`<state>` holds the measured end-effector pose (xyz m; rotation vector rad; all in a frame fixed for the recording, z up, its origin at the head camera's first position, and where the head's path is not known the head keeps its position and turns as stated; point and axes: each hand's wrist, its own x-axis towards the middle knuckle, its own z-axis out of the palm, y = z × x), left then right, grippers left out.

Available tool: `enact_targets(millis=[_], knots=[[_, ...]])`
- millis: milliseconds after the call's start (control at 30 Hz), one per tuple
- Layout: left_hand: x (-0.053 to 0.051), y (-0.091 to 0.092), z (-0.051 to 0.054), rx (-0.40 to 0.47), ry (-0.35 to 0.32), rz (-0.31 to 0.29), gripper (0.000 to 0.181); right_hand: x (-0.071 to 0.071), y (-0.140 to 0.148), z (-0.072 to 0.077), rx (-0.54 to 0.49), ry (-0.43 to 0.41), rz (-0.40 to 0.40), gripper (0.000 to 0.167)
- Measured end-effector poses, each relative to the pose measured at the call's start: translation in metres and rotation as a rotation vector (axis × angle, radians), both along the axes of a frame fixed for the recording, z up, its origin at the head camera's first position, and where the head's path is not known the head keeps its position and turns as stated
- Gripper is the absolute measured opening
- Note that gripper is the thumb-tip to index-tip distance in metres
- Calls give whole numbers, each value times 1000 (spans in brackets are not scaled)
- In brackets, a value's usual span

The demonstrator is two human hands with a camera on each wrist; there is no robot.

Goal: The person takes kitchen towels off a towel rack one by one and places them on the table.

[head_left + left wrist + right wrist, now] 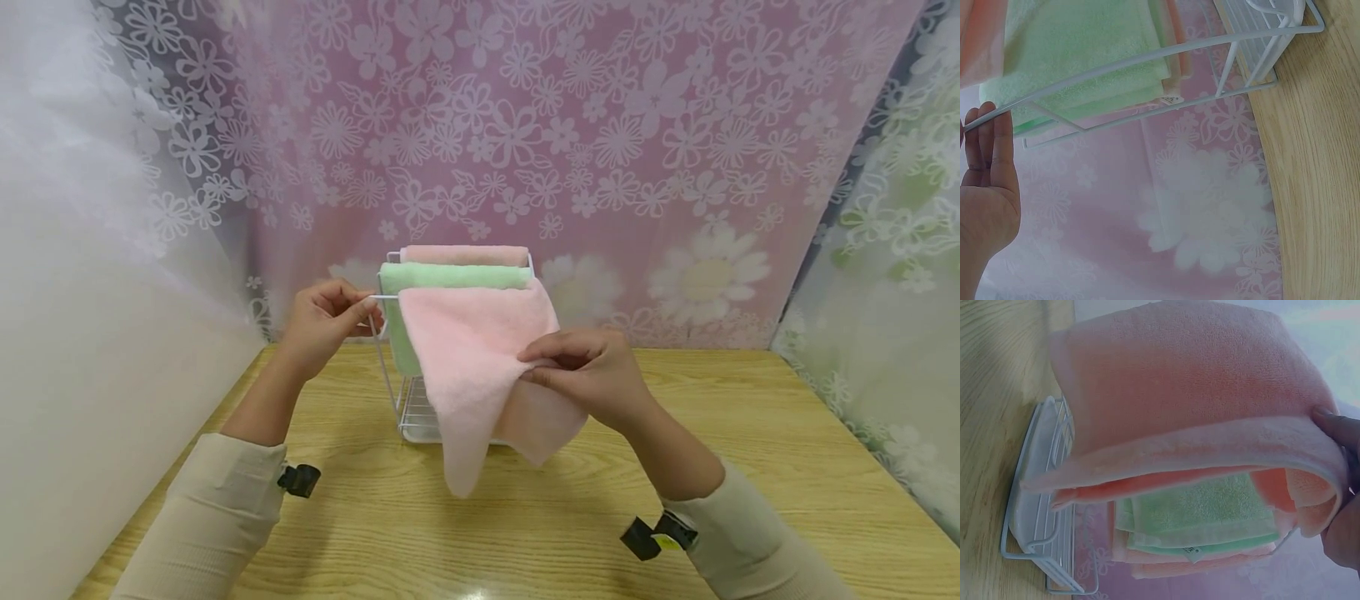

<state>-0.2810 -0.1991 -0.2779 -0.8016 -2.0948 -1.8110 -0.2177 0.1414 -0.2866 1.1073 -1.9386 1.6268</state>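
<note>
A white wire towel rack point(422, 434) stands on the table. My left hand point(318, 329) holds its upper left front corner between thumb and fingers; in the left wrist view those fingers point(1002, 147) lie against the rail. Over the front bar hangs a pink towel point(472, 350), its lower part drawn out toward me. The edge of that towel is pinched by my right hand point(592, 375), thumb below and fingers above, seen also in the right wrist view. Behind it a green towel point(450, 275) and another pink towel point(465, 255) hang folded over the bars.
The rack rests on a wood-grain table point(600, 517). A pink flowered curtain point(510, 125) closes off the back, with pale sheets at left point(90, 275) and right point(885, 333). Small black cameras point(300, 481) sit on both wrists.
</note>
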Motion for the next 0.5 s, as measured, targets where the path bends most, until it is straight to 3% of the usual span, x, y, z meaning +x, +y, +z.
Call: enact_targets(millis=[300,500], knots=[[0,0,1,12,-5,0,16,2,4,-5,-32,32,58,24],[0,-1,1,40,-11,-19,15,4,8,-14,18,-1,-42,24]])
